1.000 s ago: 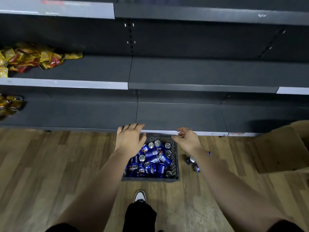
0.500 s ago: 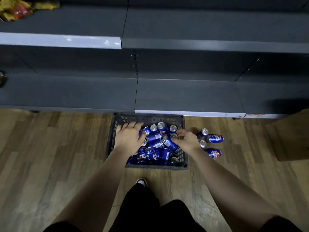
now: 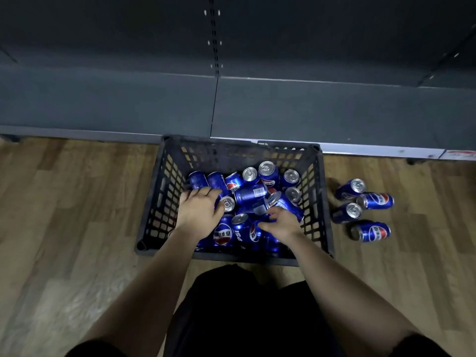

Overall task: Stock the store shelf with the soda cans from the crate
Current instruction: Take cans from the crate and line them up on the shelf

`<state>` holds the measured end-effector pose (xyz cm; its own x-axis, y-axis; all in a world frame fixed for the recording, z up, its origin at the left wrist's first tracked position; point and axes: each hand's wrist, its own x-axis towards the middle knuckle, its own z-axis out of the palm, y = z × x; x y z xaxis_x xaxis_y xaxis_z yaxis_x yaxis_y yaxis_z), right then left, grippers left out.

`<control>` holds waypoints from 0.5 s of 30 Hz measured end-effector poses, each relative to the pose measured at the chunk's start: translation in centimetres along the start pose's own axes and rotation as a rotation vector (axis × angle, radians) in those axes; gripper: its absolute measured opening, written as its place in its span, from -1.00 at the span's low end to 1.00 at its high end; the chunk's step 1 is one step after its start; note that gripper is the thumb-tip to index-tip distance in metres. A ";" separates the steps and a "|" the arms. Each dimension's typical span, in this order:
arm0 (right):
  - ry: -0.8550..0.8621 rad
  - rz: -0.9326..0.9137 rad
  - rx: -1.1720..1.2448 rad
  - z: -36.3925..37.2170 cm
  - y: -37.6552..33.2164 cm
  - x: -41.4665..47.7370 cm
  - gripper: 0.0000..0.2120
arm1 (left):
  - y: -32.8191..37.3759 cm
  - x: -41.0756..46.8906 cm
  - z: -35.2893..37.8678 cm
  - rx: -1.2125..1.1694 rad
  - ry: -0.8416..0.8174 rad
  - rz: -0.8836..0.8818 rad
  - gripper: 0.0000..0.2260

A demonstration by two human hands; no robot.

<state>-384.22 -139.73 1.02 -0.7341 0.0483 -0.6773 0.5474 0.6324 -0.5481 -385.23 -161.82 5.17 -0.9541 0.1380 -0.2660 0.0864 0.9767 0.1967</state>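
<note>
Shelf bare, nothing stocked yet. Crate full of cans, 4 loose cans on floor. L hand, R hand on pile; can't tell if gripping.

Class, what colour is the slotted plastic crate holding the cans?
Black slotted plastic crate, clearest in the head view.

Single head-worn wide-angle view, tilted steeply down over the crate.
The crate is looked into from above its near rim, at close range (its walls are splayed outward by the lens); the bottom shelf is taken in just beyond its far wall, the wooden floor to either side, and the wearer's dark-clad legs just before its near rim.
</note>
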 end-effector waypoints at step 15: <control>-0.176 -0.012 -0.085 6.2 2.8 5.7 -0.23 | -2.4 1.7 5.9 -0.051 0.095 -0.027 -0.66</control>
<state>-384.41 -142.46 -7.43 -0.6549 -0.0905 -0.7503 0.4979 0.6952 -0.5185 -385.37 -162.94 -1.34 -0.9789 0.0935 -0.1817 0.0482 0.9698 0.2390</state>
